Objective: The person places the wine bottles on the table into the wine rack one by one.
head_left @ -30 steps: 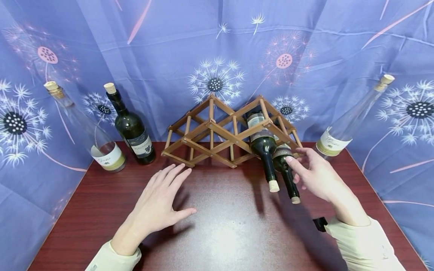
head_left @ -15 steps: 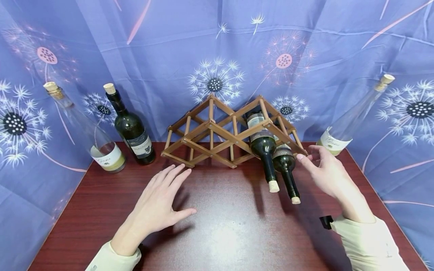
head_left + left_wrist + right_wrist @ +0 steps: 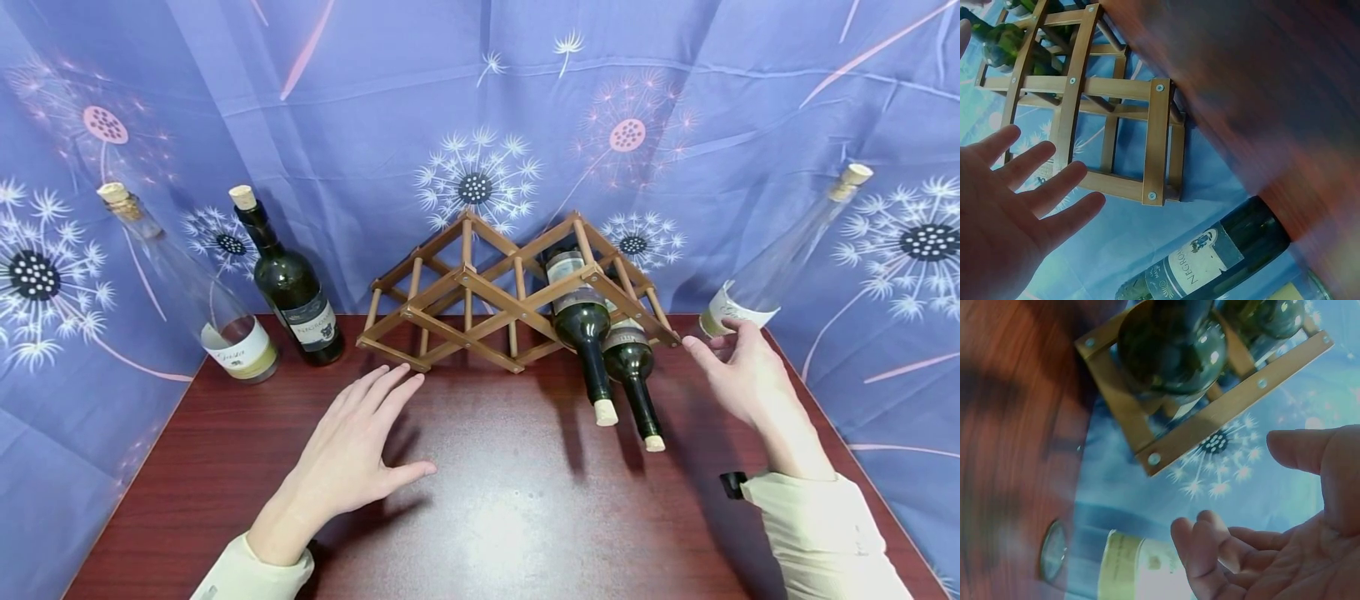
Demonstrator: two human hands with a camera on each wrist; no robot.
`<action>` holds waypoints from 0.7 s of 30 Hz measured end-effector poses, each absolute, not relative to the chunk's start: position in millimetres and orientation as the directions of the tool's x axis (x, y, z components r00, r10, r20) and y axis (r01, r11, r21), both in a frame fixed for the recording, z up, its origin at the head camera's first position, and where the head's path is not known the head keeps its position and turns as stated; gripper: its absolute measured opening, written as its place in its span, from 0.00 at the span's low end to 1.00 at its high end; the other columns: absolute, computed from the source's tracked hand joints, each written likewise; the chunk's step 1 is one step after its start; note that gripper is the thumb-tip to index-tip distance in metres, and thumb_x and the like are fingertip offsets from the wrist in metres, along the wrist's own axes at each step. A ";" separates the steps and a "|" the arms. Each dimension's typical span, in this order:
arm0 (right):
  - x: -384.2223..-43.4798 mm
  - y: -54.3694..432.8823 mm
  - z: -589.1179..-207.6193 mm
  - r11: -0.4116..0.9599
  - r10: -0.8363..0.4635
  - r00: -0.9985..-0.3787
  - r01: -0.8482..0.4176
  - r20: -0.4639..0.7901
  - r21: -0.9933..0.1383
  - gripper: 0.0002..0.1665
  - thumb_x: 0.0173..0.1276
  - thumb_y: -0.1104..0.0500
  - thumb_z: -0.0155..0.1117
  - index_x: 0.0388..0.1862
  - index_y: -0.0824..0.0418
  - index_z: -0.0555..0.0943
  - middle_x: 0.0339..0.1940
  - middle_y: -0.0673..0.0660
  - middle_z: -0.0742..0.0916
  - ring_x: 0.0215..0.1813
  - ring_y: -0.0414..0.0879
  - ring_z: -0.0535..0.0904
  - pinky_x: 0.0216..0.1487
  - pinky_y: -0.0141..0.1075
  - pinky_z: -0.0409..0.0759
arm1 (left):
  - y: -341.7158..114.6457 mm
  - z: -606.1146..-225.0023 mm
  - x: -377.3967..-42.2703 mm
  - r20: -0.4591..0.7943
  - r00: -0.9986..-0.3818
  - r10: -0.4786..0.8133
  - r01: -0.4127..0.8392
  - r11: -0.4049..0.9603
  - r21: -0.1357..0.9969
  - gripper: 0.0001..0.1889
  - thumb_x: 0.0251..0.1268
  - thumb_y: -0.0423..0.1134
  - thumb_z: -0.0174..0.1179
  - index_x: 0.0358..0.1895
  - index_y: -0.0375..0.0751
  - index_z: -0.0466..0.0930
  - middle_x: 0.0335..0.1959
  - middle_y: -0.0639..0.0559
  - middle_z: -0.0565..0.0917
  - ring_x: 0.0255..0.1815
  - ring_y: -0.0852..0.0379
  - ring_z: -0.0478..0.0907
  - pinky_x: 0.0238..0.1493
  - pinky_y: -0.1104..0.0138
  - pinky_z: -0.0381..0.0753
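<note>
My right hand [image 3: 750, 379] is between the wooden wine rack [image 3: 491, 292] and a clear corked wine bottle [image 3: 738, 304] at the right. Its fingers are loosely bent and hold nothing; in the head view the fingertips overlap the bottle's label. Two dark green wine bottles lie in the rack's right side, necks forward: an upper bottle [image 3: 585, 329] and a lower bottle [image 3: 632, 367]. Fingers spread, my left hand [image 3: 345, 450] hovers above the table in front of the rack's left end, holding nothing. In the left wrist view its fingers [image 3: 1063, 187] overlap the rack.
At the back left stand a dark green wine bottle [image 3: 303, 304] with a cork and a clear corked bottle [image 3: 240, 346]. Blue dandelion-patterned cloth [image 3: 360, 125] hangs behind and beside the dark red table [image 3: 480, 467].
My right hand has let go of the lower green bottle's neck and moved right, past the rack's end to the clear bottle. The left hand has stayed in place.
</note>
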State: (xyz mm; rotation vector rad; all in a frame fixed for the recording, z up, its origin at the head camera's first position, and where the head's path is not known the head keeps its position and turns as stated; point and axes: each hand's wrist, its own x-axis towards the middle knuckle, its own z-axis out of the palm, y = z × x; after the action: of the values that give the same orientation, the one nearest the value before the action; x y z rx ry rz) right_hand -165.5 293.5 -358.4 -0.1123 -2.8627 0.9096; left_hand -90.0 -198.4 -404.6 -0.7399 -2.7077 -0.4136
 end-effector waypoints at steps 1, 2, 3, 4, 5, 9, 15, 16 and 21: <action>-166.8 296.1 -359.5 0.815 0.119 -0.987 0.034 0.110 -0.579 0.49 0.82 0.38 0.56 0.80 0.75 0.57 0.60 0.74 0.80 0.58 0.70 0.79 0.54 0.63 0.73 | -198.5 -404.7 -90.0 0.361 -0.821 0.442 0.530 0.825 0.195 0.58 0.50 0.74 0.74 0.82 0.49 0.65 0.80 0.46 0.68 0.80 0.39 0.63 0.73 0.39 0.67; -168.2 298.7 -360.9 0.813 0.129 -0.985 0.039 0.114 -0.581 0.49 0.81 0.39 0.56 0.80 0.75 0.57 0.60 0.75 0.80 0.57 0.70 0.79 0.54 0.63 0.73 | -198.7 -404.9 -90.2 0.363 -0.820 0.443 0.531 0.824 0.195 0.58 0.50 0.74 0.74 0.82 0.49 0.65 0.80 0.46 0.68 0.80 0.39 0.63 0.73 0.39 0.67; -169.8 301.6 -362.5 0.813 0.138 -0.983 0.042 0.122 -0.581 0.49 0.81 0.39 0.57 0.80 0.75 0.57 0.59 0.75 0.80 0.56 0.70 0.79 0.53 0.62 0.73 | -199.0 -405.4 -90.4 0.366 -0.818 0.443 0.533 0.823 0.196 0.58 0.50 0.74 0.74 0.82 0.49 0.65 0.80 0.46 0.68 0.80 0.39 0.63 0.73 0.39 0.67; -171.5 304.2 -364.2 0.813 0.148 -0.980 0.045 0.131 -0.581 0.49 0.81 0.40 0.58 0.80 0.76 0.57 0.59 0.75 0.80 0.55 0.69 0.79 0.52 0.61 0.73 | -199.2 -405.9 -90.7 0.368 -0.817 0.444 0.535 0.822 0.194 0.58 0.50 0.74 0.74 0.82 0.49 0.65 0.80 0.45 0.68 0.80 0.38 0.63 0.73 0.39 0.67; -173.4 306.3 -366.0 0.813 0.159 -0.977 0.046 0.145 -0.581 0.49 0.80 0.41 0.59 0.80 0.76 0.57 0.58 0.75 0.80 0.54 0.68 0.79 0.51 0.59 0.74 | -199.3 -406.1 -90.8 0.370 -0.816 0.444 0.535 0.822 0.194 0.57 0.50 0.74 0.74 0.82 0.49 0.65 0.80 0.45 0.68 0.80 0.39 0.63 0.73 0.38 0.67; -180.8 314.6 -373.9 0.808 0.214 -0.956 0.057 0.202 -0.587 0.48 0.79 0.45 0.61 0.78 0.79 0.57 0.55 0.75 0.81 0.51 0.66 0.81 0.50 0.55 0.74 | -199.4 -406.9 -91.2 0.371 -0.815 0.444 0.536 0.822 0.194 0.58 0.50 0.74 0.74 0.81 0.48 0.66 0.80 0.45 0.69 0.80 0.39 0.63 0.73 0.39 0.67; -188.9 325.9 -381.9 0.785 0.301 -0.921 0.092 0.247 -0.613 0.50 0.76 0.48 0.62 0.77 0.82 0.52 0.62 0.83 0.68 0.64 0.76 0.65 0.63 0.65 0.66 | -198.3 -406.8 -91.2 0.364 -0.819 0.443 0.533 0.823 0.197 0.58 0.50 0.74 0.74 0.82 0.48 0.66 0.80 0.45 0.68 0.80 0.39 0.63 0.73 0.39 0.67; -190.1 327.7 -382.5 0.781 0.317 -0.917 0.106 0.243 -0.616 0.51 0.76 0.47 0.61 0.78 0.82 0.51 0.63 0.84 0.66 0.66 0.78 0.62 0.66 0.67 0.64 | -198.1 -406.7 -91.2 0.364 -0.819 0.443 0.533 0.823 0.197 0.58 0.50 0.74 0.74 0.82 0.49 0.66 0.80 0.45 0.69 0.80 0.39 0.63 0.73 0.39 0.67; -198.7 338.0 -383.8 0.752 0.398 -0.899 0.206 0.184 -0.626 0.58 0.77 0.42 0.59 0.82 0.77 0.42 0.72 0.83 0.59 0.67 0.82 0.63 0.68 0.71 0.64 | -197.4 -406.3 -91.2 0.368 -0.816 0.446 0.536 0.822 0.194 0.58 0.50 0.74 0.74 0.82 0.49 0.65 0.80 0.45 0.69 0.80 0.39 0.63 0.73 0.39 0.67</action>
State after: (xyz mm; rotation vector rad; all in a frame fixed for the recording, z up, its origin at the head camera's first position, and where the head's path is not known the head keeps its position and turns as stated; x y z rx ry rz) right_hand -198.7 338.0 -383.8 -0.4687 -2.6456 0.8925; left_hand -91.2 -197.4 -406.3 -0.7468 -2.6982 -0.4174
